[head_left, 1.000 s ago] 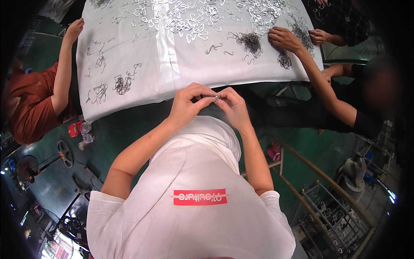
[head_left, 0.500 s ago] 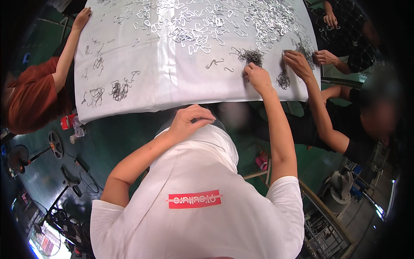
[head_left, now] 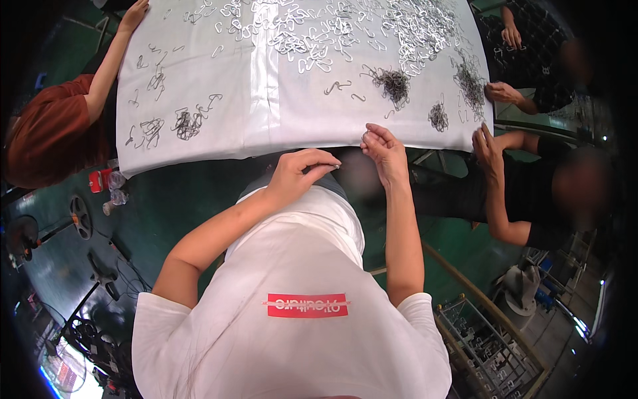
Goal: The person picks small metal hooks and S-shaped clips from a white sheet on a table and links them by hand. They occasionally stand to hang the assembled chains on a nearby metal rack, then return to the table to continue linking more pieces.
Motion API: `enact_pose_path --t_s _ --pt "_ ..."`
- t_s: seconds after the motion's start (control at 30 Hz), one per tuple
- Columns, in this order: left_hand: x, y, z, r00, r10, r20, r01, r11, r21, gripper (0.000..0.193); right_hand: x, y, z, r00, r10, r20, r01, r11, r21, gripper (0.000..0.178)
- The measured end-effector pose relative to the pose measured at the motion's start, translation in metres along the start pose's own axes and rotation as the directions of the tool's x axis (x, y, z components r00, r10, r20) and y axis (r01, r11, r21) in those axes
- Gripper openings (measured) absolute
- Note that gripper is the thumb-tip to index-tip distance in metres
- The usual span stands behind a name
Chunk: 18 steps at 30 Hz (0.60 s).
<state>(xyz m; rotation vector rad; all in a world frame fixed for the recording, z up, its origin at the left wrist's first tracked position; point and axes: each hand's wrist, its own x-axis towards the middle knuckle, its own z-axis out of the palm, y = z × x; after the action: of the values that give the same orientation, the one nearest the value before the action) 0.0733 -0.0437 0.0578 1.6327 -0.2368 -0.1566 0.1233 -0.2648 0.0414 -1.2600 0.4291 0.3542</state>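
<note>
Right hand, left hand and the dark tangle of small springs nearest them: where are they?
right hand (head_left: 384, 149), head view, back of the hand
left hand (head_left: 302, 173), head view, knuckles
dark tangle of springs (head_left: 393, 84), head view, middle of the clump

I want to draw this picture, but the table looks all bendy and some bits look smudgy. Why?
In the head view the fisheye lens bows the white table edge and darkens the round rim. A shiny glare stripe runs down the cloth's middle. Smudgy patches sit over the nearby people's heads and beside the right hand. The left hand and the small metal hooks look sharp.
</note>
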Motion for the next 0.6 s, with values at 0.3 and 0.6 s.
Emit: enact_pose_path --t_s 0.3,0.6 --pt "-0.008 -0.001 0.0 1.0 -0.017 -0.015 0.016 1.0 -0.003 0.012 -0.08 0.003 0.039 0.998 -0.016 0.067 0.006 0.989 0.145 0.015" --pt "-0.008 0.003 0.007 0.999 0.047 0.016 -0.046 0.999 -0.018 0.013 -0.089 0.019 0.047 1.0 -0.002 -0.024 0.007 0.976 0.217 0.015"
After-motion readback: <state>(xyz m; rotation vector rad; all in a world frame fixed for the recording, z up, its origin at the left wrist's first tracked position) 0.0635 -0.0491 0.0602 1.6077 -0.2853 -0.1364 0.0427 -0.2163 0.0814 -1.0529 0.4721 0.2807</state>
